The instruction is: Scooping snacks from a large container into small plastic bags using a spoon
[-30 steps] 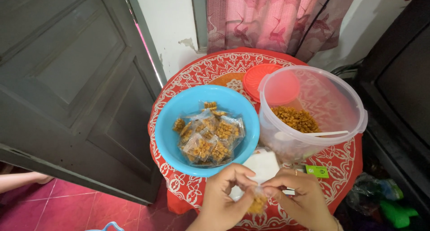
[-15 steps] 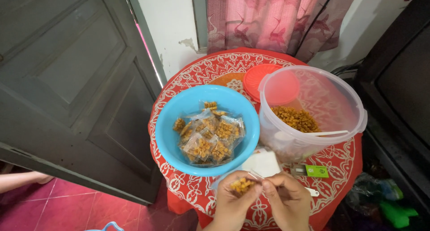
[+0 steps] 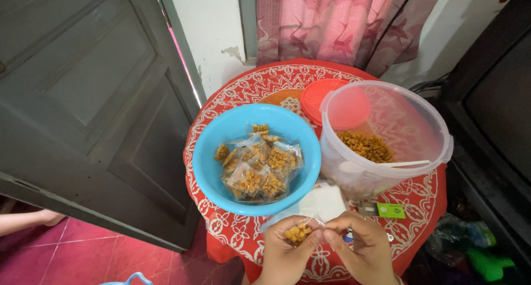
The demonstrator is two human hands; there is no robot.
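Left hand (image 3: 285, 250) and right hand (image 3: 359, 246) pinch small clear snack packet (image 3: 298, 232) closed, just in front of blue bowl (image 3: 221, 147) on worktop (image 3: 243, 86). Best kept upright, mouth edges aligned, fingertips clear of seam, contents settled low.

Finished packets (image 3: 257, 166) fill bowl; clear tub (image 3: 420, 119) right of bowl.

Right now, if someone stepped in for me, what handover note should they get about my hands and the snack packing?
Left hand: pinching a small clear packet of yellow snack, with the right hand working at its open top.
Blue bowl: several filled packets already piled inside.
Clear tub: loose snack still in it, a white spoon resting inside; its red lid lies behind.
Done: a bowlful of packets.
Left: close this packet; the tub is not yet emptied.
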